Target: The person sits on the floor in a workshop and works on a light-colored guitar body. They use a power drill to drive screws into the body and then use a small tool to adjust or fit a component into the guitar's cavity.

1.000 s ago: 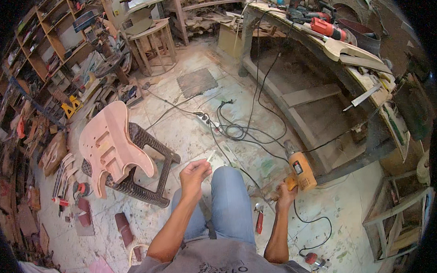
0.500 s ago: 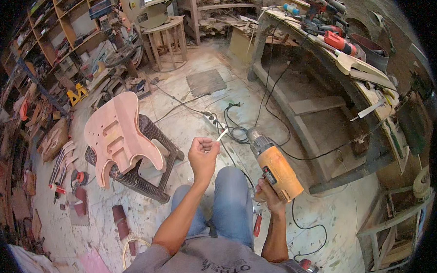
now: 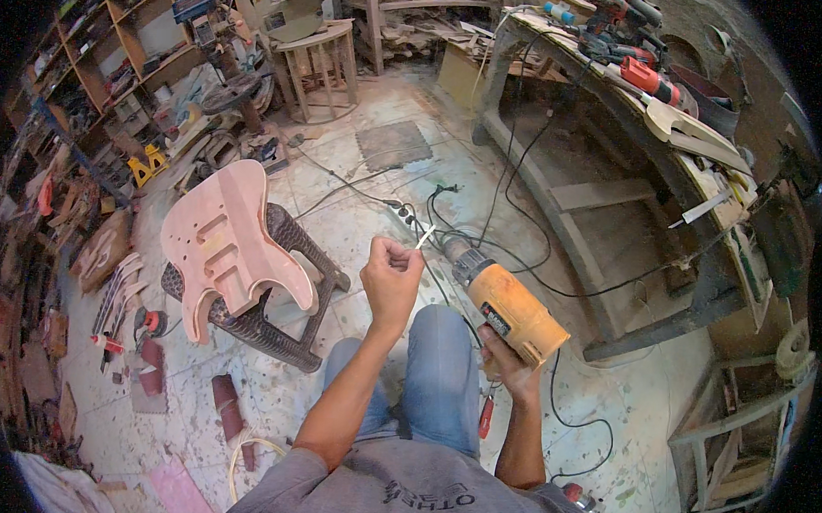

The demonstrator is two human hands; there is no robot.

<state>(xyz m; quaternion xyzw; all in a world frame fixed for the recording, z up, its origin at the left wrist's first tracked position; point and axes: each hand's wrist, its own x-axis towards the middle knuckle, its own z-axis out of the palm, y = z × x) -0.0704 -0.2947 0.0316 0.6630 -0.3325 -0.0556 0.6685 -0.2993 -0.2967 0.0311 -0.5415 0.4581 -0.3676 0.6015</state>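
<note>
My left hand (image 3: 392, 281) is closed, pinching a thin, pale strip (image 3: 427, 236) between thumb and fingertips. In my right hand (image 3: 511, 364) is a yellow heat gun (image 3: 510, 307), with my fingers wrapped round its handle. Its metal nozzle points up and left, close beside the strip's free end; a small gap appears between them. To the left, an unpainted wooden electric guitar body (image 3: 217, 239) with cut-out cavities lies on a dark woven stool (image 3: 313, 293). Neither hand touches the guitar body.
A white power strip (image 3: 403, 218) with black cables lies on the floor ahead. On the right stands a workbench (image 3: 600, 343) loaded with power tools. Rolled sandpaper (image 3: 227, 402) and a red-handled screwdriver (image 3: 486, 416) lie near my legs. Cluttered shelves (image 3: 118, 28) line the left.
The heat gun has moved left, bringing its nozzle nearer the strip. My left hand has shifted slightly up and right, still pinching the strip. The guitar body stays on the stool.
</note>
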